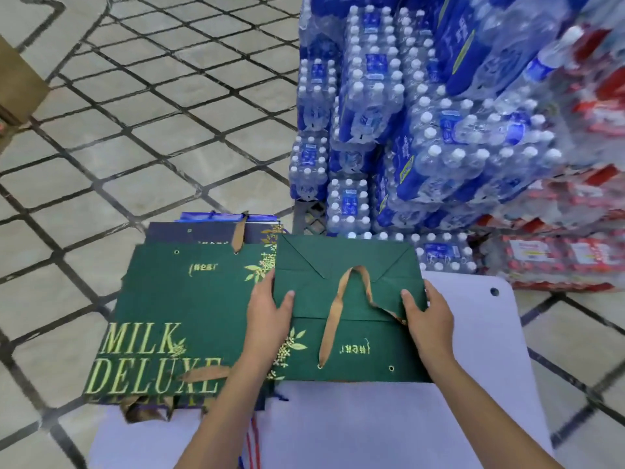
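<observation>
Green paper bag point(372, 330) is lying folded flat on the white table point(473, 333), directly in front of the person, with its folded bottom flaps facing up at the far end and its eyelet holes at the near edge. At the far left, a brown cardboard box point(17, 82) is sitting on the tiled floor point(152, 113), which is showing dark diagonal grout lines. Moving right, a stack of flat bags point(176, 306) is resting on the left part of the table, the top one green and carrying gold MILK DELUXE lettering, with navy bags point(189, 231) sticking out from beneath it at the far end. The left hand point(269, 313) is gripping the green paper bag's left edge, thumb pressing on top and the other fingers curling underneath, right where that edge is overlapping the stack. A tan ribbon handle point(333, 319) is looping across the middle of the bag's upper face. The right hand point(427, 316) is gripping the opposite edge in the same way, thumb on top and fingers tucked below, beside a crumpled corner of the fold. Beyond the table, shrink-wrapped packs of water bottles point(422, 130) with blue labels and white caps are standing piled high, and at the far right, packs with red labels point(575, 231) are leaning against them.
</observation>
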The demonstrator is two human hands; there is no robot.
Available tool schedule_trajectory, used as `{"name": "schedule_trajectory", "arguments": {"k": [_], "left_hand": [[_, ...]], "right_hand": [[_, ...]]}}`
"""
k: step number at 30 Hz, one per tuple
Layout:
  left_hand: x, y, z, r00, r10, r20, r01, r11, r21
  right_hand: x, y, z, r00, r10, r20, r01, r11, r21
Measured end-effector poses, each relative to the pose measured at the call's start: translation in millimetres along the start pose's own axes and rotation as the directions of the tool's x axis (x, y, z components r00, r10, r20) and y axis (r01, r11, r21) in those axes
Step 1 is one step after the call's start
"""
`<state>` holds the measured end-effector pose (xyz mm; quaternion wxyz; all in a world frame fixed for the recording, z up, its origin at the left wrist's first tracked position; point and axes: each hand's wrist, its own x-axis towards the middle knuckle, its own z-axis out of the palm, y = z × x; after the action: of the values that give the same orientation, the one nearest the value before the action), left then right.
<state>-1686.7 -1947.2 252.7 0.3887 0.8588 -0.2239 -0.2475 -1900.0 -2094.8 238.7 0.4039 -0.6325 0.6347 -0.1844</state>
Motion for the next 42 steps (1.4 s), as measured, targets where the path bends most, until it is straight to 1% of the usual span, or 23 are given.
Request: {"name": "schedule_trajectory", "arguments": {"k": [2,5,7,11,14,17,20,22,24,27,30,32,36,37,40,42], "left_hand": [[-4,-1,38,0.998,0.055,0.004,-0.055,0.998,0.036],[-2,-20,81,0.986,0.16,0.047,-0.164,0.982,0.094],[1,-39,99,0.983,0.179,0.049,-0.184,0.974,0.129],[5,-58,113,0.976,0.214,-0.026,-0.206,0.963,0.174],[4,-60,115,0.968,0.247,-0.05,-0.221,0.926,0.305],[-5,-62,111,0.953,0.292,-0.079,-0.219,0.846,0.486],[-14,-70,112,0.929,0.36,-0.088,-0.21,0.708,0.674],[-19,-74,114,0.906,0.414,-0.088,-0.234,0.662,0.712],[-20,-74,117,0.894,0.433,-0.112,-0.221,0.646,0.731],[-26,-68,114,0.908,0.404,-0.11,-0.18,0.612,0.77],[-40,-66,106,0.935,0.346,-0.07,-0.15,0.569,0.809],[-51,-69,98,0.944,0.324,-0.064,-0.141,0.57,0.809],[-71,-81,92,0.94,0.336,-0.057,-0.16,0.581,0.798],[-74,-85,93,0.942,0.331,-0.058,-0.165,0.605,0.779],[-89,-99,96,0.957,0.284,-0.053,-0.18,0.729,0.661],[-100,-109,99,0.961,0.275,-0.016,-0.206,0.755,0.623]], "right_hand": [[12,30,-11,0.999,-0.024,-0.025,0.021,0.993,-0.117],[24,67,-16,0.997,-0.045,-0.07,0.028,0.974,-0.225],[28,85,-12,0.995,-0.057,-0.079,0.035,0.966,-0.257],[32,101,-1,0.98,-0.144,-0.137,0.101,0.954,-0.281],[35,112,5,0.962,-0.224,-0.155,0.156,0.92,-0.36],[36,124,10,0.937,-0.307,-0.169,0.21,0.878,-0.43],[35,129,13,0.908,-0.379,-0.179,0.244,0.825,-0.51],[33,129,13,0.896,-0.406,-0.178,0.251,0.795,-0.552],[30,129,14,0.894,-0.412,-0.179,0.256,0.794,-0.551],[20,129,13,0.89,-0.42,-0.176,0.282,0.812,-0.511],[6,130,11,0.89,-0.437,-0.133,0.328,0.814,-0.48],[-8,134,8,0.882,-0.46,-0.103,0.368,0.809,-0.459],[-39,149,4,0.847,-0.527,-0.067,0.449,0.778,-0.44],[-46,153,3,0.839,-0.542,-0.056,0.465,0.766,-0.444],[-63,165,-3,0.813,-0.582,0.021,0.523,0.713,-0.467],[-71,174,-4,0.782,-0.623,0.028,0.562,0.684,-0.465]]}}
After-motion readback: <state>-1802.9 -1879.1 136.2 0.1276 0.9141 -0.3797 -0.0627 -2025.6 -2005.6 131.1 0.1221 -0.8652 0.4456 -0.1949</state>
